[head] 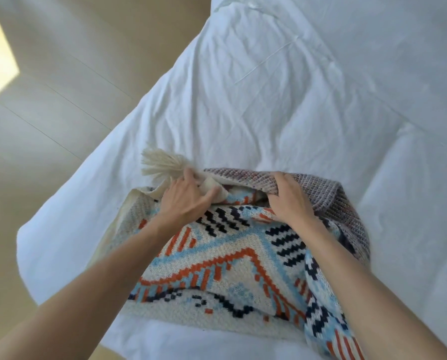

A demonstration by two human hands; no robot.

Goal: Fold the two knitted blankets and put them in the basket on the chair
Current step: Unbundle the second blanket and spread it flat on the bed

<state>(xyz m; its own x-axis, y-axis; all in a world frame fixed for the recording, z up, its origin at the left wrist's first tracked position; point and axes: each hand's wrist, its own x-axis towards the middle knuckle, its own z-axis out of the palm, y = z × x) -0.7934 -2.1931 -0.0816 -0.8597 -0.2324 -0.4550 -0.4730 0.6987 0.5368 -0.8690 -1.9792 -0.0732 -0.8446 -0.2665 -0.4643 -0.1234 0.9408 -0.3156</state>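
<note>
Fig.: I see both blankets heaped near the bed (269, 100) near-left corner. L hand (184, 197) pinches the cream edge of the patterned blanket (217, 268) by its tassel (160, 163). R hand (288, 198) fingers curl over the mauve blanket (334, 193) rim. Mauve blanket partly hidden behind the patterned one, which is cut off at the btm edge.

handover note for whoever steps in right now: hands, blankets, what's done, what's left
Left hand grips the cream tasselled corner of the cream, blue, orange and navy patterned knitted blanket.
Right hand grips a mauve-grey knitted fold on it; second blanket or reverse, unclear.
Both lie on the white bed sheet.
Folding unfinished; basket and chair out of view.
</note>
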